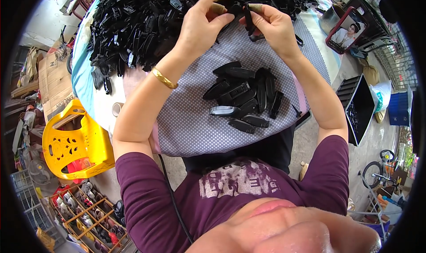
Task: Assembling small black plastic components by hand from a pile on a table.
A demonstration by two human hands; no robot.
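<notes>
At the table's far side, my right hand [274, 28] pinches a slim black plastic piece [248, 21] between thumb and fingers. Close by on its left, my left hand [199, 24] has its fingers apart, the index finger stretched out and the thumb lower down. Tan covers wrap some fingertips on both hands. Beyond and left of the hands spreads a big heap of black plastic parts [128, 31], a few with shiny faces. Nearer me, a small group of elongated black casings [239, 93] lies on the dotted grey cloth [186, 119]; one has a glossy, pale-reflecting top.
A phone [347, 30] in a red case stands at the table's right. A black crate [355, 106] with small parts is on the right. To the left are a yellow plastic chair [75, 142] and a cardboard box [55, 84]; a shoe rack [91, 215] stands lower left.
</notes>
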